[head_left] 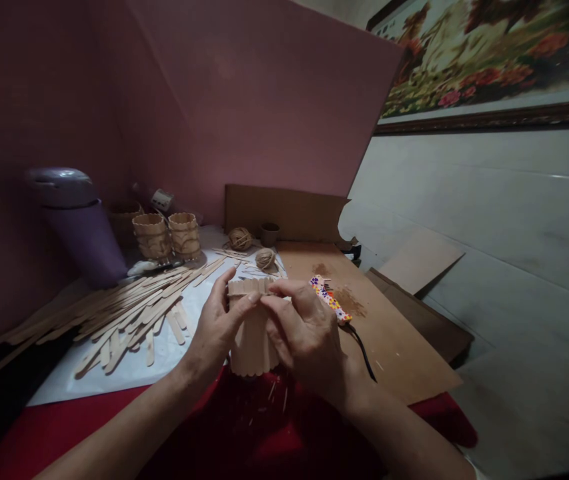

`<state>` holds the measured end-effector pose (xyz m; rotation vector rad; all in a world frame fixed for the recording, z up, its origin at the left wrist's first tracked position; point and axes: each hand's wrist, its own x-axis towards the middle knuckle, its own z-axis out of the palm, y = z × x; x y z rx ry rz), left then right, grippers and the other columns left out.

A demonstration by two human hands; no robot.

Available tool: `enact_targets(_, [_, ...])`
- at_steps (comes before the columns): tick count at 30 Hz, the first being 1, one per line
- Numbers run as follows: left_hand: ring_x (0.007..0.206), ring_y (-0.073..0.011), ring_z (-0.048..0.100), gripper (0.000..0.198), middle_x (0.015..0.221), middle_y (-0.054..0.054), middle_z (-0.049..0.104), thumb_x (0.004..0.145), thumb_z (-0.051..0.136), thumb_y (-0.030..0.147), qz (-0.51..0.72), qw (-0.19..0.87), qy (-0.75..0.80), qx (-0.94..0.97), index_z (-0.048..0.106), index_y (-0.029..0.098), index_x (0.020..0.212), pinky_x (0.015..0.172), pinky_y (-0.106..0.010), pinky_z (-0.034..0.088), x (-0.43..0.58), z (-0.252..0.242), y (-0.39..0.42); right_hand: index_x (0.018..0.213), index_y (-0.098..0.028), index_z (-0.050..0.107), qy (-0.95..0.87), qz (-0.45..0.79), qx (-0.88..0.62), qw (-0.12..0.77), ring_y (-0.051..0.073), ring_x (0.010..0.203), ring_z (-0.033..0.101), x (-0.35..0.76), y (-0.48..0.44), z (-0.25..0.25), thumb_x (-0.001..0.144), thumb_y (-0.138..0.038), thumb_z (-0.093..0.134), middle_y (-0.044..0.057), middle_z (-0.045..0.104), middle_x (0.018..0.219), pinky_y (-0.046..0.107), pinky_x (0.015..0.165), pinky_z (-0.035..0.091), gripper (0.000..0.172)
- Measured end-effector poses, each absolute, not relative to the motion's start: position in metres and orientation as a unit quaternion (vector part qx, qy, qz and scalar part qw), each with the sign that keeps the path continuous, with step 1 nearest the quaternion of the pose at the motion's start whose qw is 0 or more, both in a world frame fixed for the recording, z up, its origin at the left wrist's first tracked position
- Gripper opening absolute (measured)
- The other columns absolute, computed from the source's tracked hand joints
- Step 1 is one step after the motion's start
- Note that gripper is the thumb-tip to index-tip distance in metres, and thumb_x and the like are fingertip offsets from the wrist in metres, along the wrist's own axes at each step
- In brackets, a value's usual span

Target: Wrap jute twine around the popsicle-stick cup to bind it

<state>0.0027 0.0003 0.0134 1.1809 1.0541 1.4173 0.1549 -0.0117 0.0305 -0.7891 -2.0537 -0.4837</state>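
A small cup made of wooden craft sticks [251, 347], with a wavy rim, stands upright between my hands near the table's front edge. My left hand [221, 320] wraps round its left side, thumb pressed on the front near the top. At the upper right of the cup, my right hand [304, 327] pinches with thumb and forefinger at a band of twine [249, 294] round it. The twine between those fingertips is mostly hidden. Just beyond my right hand lies a flower-patterned glue gun [331, 300] with a black cord.
Loose craft sticks [137, 313] fan out over white paper [64, 380] at the left. Behind them stand two finished stick cups [184, 237] and a purple flask [81, 230]. Twine balls [265, 259] sit at the back, near a small brown pot [269, 233]. A brown board [389, 347] covers the right side.
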Motion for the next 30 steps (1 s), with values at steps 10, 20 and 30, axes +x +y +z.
enact_targets(10, [0.108, -0.03, 0.059, 0.073, 0.117, -0.01, 0.062, 0.074, 0.071, 0.045, 0.595, 0.541, 0.394, 0.445, 0.042, 0.025, 0.138, 0.09, -0.04, 0.043, 0.002, 0.008, 0.007, 0.121, -0.011, 0.055, -0.811, -0.197, -0.329, 0.442, 0.022, 0.093, 0.058, 0.157, -0.022, 0.019, 0.087, -0.012, 0.049, 0.013, 0.062, 0.101, 0.036, 0.076, 0.055, 0.035])
enact_targets(20, [0.111, -0.0307, 0.057, 0.07, 0.124, -0.011, 0.06, 0.075, 0.07, 0.04, 0.589, 0.585, 0.37, 0.417, 0.042, 0.022, 0.137, 0.087, -0.038, 0.044, 0.005, 0.014, 0.003, 0.123, -0.007, 0.056, -0.799, -0.2, -0.347, 0.448, 0.021, 0.094, 0.056, 0.157, -0.023, 0.018, 0.088, -0.01, 0.048, 0.013, 0.06, 0.101, 0.034, 0.078, 0.054, 0.035])
enact_targets(30, [0.111, -0.0309, 0.056, 0.07, 0.123, -0.012, 0.059, 0.075, 0.069, 0.038, 0.58, 0.596, 0.367, 0.417, 0.04, 0.021, 0.137, 0.086, -0.038, 0.045, 0.005, 0.019, -0.001, 0.123, -0.009, 0.055, -0.823, -0.182, -0.313, 0.438, 0.022, 0.1, 0.056, 0.165, -0.027, 0.017, 0.087, -0.009, 0.047, 0.014, 0.06, 0.107, 0.035, 0.084, 0.052, 0.037])
